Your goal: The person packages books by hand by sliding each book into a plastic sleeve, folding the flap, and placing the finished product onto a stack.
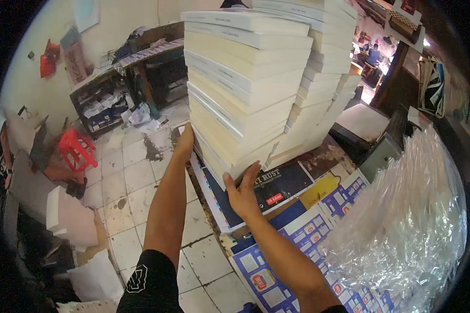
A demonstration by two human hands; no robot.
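Note:
A tall stack of thick paperback books (245, 83) with pale covers and cream page edges stands on the table in front of me. My left hand (186, 142) grips the lower left side of this stack, its fingers mostly hidden behind the books. At the near bottom corner, my right hand (243, 195) holds the stack with thumb and fingers spread around it. Behind and to the right rises a second stack of similar books (326, 68), close against the first.
Printed sheets (292, 229) cover the table. A heap of clear plastic wrap (402, 219) lies at right. On the tiled floor (198, 266) to the left are a red plastic stool (77, 149) and a white paper stack (70, 216). A person (373, 55) is far back.

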